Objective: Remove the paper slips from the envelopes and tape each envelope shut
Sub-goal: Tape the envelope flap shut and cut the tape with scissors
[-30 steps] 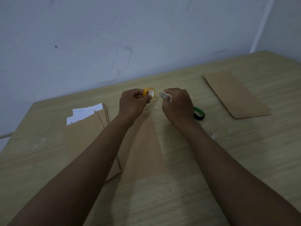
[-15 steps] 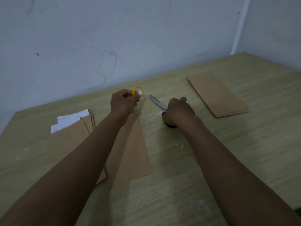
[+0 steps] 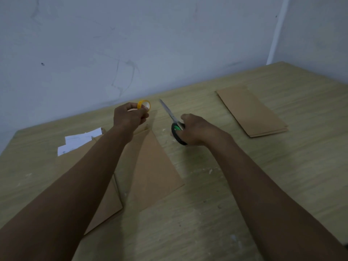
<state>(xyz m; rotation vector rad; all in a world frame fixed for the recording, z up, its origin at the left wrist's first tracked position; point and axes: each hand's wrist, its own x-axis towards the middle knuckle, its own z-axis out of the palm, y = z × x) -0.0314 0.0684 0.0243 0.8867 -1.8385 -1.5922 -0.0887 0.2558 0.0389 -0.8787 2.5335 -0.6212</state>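
Observation:
My left hand (image 3: pixel 130 117) holds a small yellow tape roll (image 3: pixel 144 105) above the far end of a brown envelope (image 3: pixel 152 166) lying in the middle of the table. My right hand (image 3: pixel 195 129) grips the black-and-green handles of a pair of scissors (image 3: pixel 170 113), whose blades point away toward the wall. Under my left arm, more brown envelopes (image 3: pixel 101 204) lie to the left. White paper slips (image 3: pixel 81 140) rest at their far end.
A stack of brown envelopes (image 3: pixel 252 112) lies at the far right of the wooden table (image 3: pixel 244 185). A grey wall runs right behind the table's far edge. Small white flecks dot the tabletop.
My right hand left the tape end, went down to the scissors on the table and took hold of their handles. My left hand kept the tape roll raised.

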